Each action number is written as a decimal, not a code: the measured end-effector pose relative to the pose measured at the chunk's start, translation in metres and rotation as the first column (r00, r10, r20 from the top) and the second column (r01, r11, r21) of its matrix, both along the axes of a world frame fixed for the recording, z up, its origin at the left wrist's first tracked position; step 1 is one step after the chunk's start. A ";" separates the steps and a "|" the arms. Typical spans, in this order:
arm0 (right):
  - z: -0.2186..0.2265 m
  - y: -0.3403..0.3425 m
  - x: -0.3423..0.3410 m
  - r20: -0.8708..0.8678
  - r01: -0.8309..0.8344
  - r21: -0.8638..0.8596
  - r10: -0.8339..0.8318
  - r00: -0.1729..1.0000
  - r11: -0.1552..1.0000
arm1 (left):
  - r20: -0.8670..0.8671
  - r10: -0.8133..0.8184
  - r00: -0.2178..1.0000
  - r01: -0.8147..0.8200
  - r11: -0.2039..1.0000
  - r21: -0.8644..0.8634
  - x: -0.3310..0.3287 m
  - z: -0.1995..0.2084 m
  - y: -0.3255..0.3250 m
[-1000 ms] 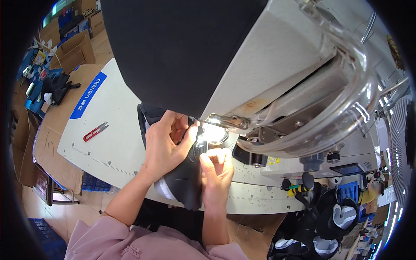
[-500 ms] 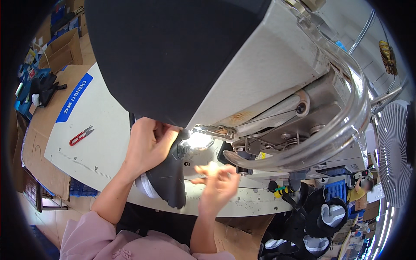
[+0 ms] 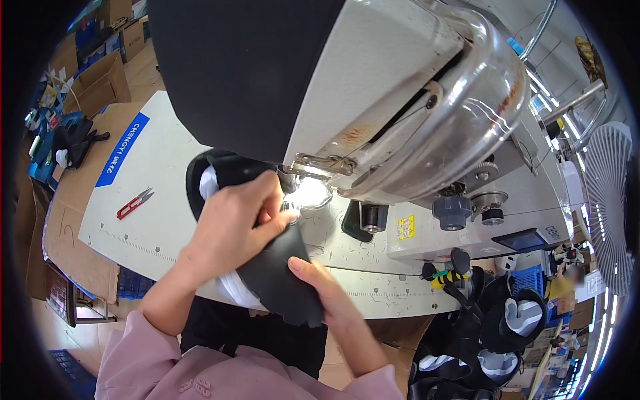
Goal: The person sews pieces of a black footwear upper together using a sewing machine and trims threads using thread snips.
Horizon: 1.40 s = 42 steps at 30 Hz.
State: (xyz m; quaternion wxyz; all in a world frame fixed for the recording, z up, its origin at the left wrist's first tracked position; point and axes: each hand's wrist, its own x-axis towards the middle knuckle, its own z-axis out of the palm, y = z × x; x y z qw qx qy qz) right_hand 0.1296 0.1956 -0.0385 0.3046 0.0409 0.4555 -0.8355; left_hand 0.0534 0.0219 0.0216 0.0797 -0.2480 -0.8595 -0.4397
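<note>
Black fabric piece (image 3: 280, 277) with white lining (image 3: 235, 288) is lying beside the sewing machine's (image 3: 380, 113) lit needle area, its near end reaching past the worktop's (image 3: 167, 157) front edge. The left hand (image 3: 233, 217) is pinching it, thumb against curled fingers, near the light; the right hand (image 3: 327, 290) is gripping its right side, thumb on top, fingers hidden. Toward the worktop's left edge, red snips (image 3: 135, 203) are resting well apart from the left hand, bare surface lying between. Rightward, the front edge is offering room, loose threads scattering there. Fabric is passing beneath the left hand, showing on its far side, and extending left of the right thumb.
</note>
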 end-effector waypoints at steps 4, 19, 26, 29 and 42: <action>0.029 0.010 -0.002 0.016 -0.034 0.227 0.031 0.999 0.973 | -0.074 0.097 0.993 -0.100 0.994 -0.044 0.006 -0.006 0.010; 0.026 0.008 -0.005 -0.060 0.020 0.292 -0.002 0.998 0.956 | -0.093 0.193 0.977 -0.159 0.943 0.293 0.000 -0.030 0.022; 0.029 -0.001 -0.008 0.014 0.055 0.221 -0.060 0.998 0.974 | -0.190 0.153 0.970 -0.113 0.972 0.207 -0.011 -0.020 0.018; 0.032 -0.001 -0.009 0.038 0.055 0.202 -0.064 0.997 0.978 | -0.187 0.157 0.970 -0.119 0.973 0.200 -0.014 -0.022 0.017; 0.043 0.004 -0.021 0.114 0.063 0.075 -0.071 0.991 0.995 | -0.167 0.139 0.976 -0.112 0.981 0.160 -0.019 -0.017 0.015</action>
